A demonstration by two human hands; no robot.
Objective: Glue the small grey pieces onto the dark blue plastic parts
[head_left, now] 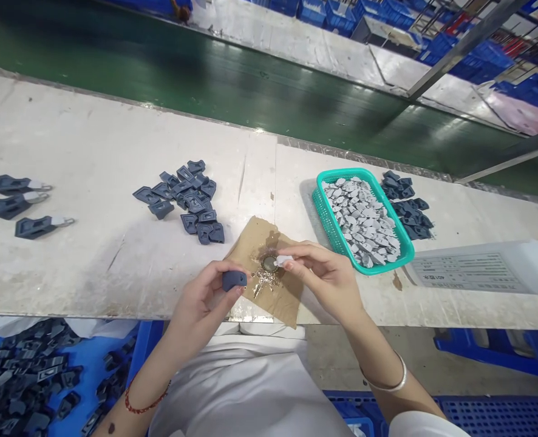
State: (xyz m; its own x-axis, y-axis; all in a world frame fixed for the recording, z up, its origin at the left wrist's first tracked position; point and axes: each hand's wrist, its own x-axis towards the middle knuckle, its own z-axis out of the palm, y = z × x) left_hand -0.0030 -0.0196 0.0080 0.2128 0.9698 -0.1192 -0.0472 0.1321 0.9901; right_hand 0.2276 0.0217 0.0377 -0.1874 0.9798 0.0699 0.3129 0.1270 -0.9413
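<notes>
My left hand [212,294] is closed on a dark blue plastic part [234,280], held just above the table's front edge. Between the thumb and fingers of my right hand [326,276] is a small light grey plastic piece [284,260]. That piece is over or touching a small round cap [269,263] with clear liquid in it; which of the two I cannot tell. Under the cap lies a brown paper sheet [255,240], wet and shiny in the middle. To the right, a green basket [320,209] holds many similar grey pieces [362,218].
Loose dark blue parts [189,194] are heaped at left centre, others [410,212] behind the basket. Several joined pieces [14,206] lie far left. A white bottle [487,267] rests on its side at right. A green conveyor belt [196,79] runs behind; a blue bin [84,388] stands lower left.
</notes>
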